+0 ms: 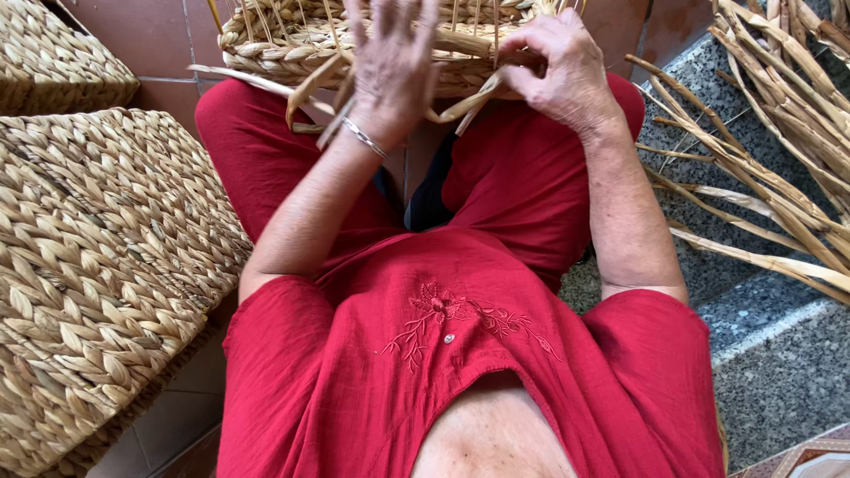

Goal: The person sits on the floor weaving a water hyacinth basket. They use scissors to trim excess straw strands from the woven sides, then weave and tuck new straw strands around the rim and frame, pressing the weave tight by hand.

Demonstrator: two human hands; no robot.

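A half-woven basket (pixel 292 40) of dried plant fibre is seen at 12 o'clock, resting on the knees in red trousers. The left hand (pixel 390 66) is raised in front of it with fingers spread wide, and loose strands (pixel 323 97) hang just beside its wrist. The right hand (pixel 562 71) is closed narrowly, pinching a strand (pixel 482 93) at the basket rim. 2 finished woven baskets (pixel 97 265) lie at 9 o'clock, and a bundle of dry stalks (pixel 779 142) at 3 o'clock.
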